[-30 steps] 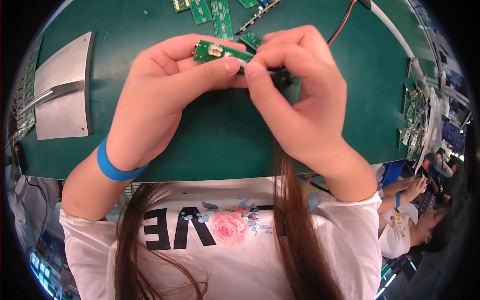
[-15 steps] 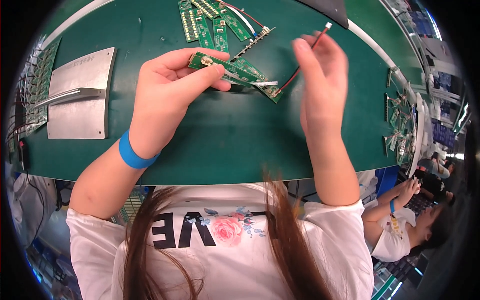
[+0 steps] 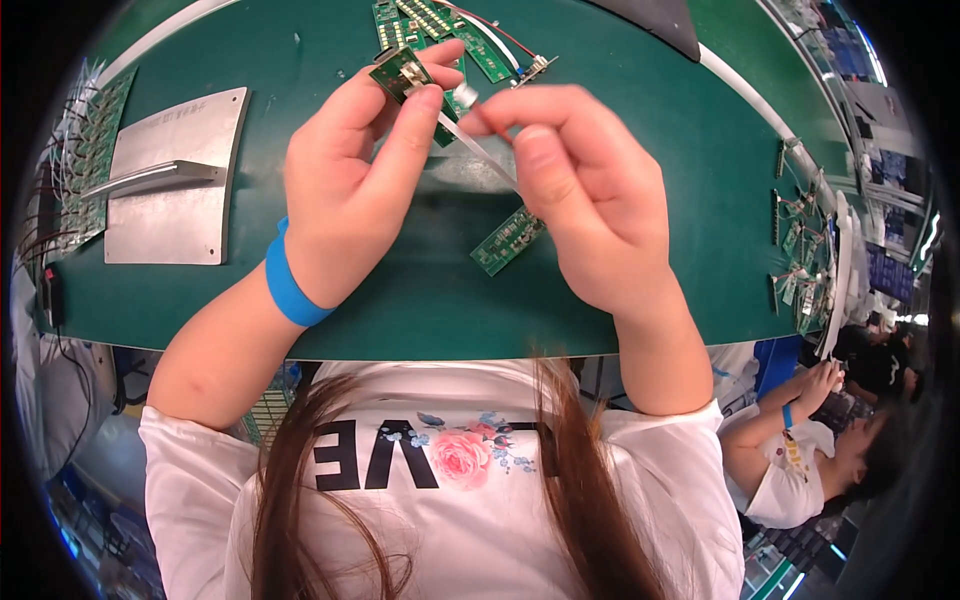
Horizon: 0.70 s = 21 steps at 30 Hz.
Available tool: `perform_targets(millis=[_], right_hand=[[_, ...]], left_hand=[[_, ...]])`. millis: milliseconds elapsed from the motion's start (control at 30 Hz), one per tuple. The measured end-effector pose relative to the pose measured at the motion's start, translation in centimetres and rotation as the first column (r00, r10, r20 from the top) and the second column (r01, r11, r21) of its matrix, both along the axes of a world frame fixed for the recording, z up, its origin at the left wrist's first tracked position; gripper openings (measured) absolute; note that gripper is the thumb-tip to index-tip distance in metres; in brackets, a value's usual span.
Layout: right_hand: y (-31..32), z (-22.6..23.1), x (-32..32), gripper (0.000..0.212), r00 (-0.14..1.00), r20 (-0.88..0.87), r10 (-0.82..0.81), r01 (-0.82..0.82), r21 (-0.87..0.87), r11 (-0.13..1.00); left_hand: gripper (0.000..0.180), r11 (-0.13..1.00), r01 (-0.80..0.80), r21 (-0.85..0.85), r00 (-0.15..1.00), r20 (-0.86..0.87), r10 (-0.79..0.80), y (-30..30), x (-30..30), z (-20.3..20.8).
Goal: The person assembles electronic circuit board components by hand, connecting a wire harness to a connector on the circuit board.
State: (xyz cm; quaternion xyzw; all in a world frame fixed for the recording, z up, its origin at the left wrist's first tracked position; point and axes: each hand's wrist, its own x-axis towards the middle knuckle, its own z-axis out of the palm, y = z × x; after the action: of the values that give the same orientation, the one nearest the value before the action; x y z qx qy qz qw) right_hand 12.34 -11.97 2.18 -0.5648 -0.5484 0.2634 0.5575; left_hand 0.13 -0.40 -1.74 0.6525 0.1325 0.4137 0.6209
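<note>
My left hand [image 3: 360,165], a blue band at its wrist, pinches a small green circuit board [image 3: 392,68] between thumb and fingers. My right hand [image 3: 600,190] is closed on a red wire cable [image 3: 494,122], its fingers somewhat blurred. The cable's small white connector plug [image 3: 466,96] points toward the held board, very close to it; whether they touch, I cannot tell. A white flat cable [image 3: 480,155] runs from beside my left thumb to under my right hand. Below that hand lies or hangs a second green circuit board [image 3: 505,243], partly covered by the fingers.
Several green boards [image 3: 490,62] are heaped at the back of the green table [image 3: 400,305]. On the left are a metal plate with a handle [image 3: 170,225] and a wired board panel [image 3: 85,190]. More wired boards [image 3: 795,245] lie along the right edge. A co-worker [image 3: 795,450] sits at the right.
My left hand has tilted its board up and away. My right hand has come in leftward, bringing the cable's plug to that board. The second board has swung lower, below my right hand.
</note>
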Motion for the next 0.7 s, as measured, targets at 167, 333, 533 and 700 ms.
perform_targets(millis=[167, 333, 533, 700], right_hand=[[-0.4, 0.0, -0.1, 0.012, 0.998, -0.005, -0.068, 0.066, -0.131, 0.989], [-0.1, 0.0, 0.0, 0.005, 0.909, 0.341, -0.241, 0.227, 0.082, 0.971], [-0.2, -0.8, 0.2, 0.006, 0.726, 0.600, -0.336, 0.241, 0.236, 0.941], [-0.1, -1.4, 0.3, 0.013, 0.678, 0.613, -0.406, 0.242, 0.336, 0.910]], left_hand=[[0.024, 0.985, 0.001, 0.170, 0.978, -0.203, 0.035, -0.6, -0.5, 0.0], [0.033, 0.959, 0.059, 0.278, 0.936, -0.349, 0.044, -1.1, -1.0, 1.4], [0.044, 0.925, 0.108, 0.365, 0.925, -0.377, 0.041, -1.5, -1.2, 1.7], [0.043, 0.899, 0.144, 0.414, 0.933, -0.359, 0.016, -1.1, -1.3, 1.6]])
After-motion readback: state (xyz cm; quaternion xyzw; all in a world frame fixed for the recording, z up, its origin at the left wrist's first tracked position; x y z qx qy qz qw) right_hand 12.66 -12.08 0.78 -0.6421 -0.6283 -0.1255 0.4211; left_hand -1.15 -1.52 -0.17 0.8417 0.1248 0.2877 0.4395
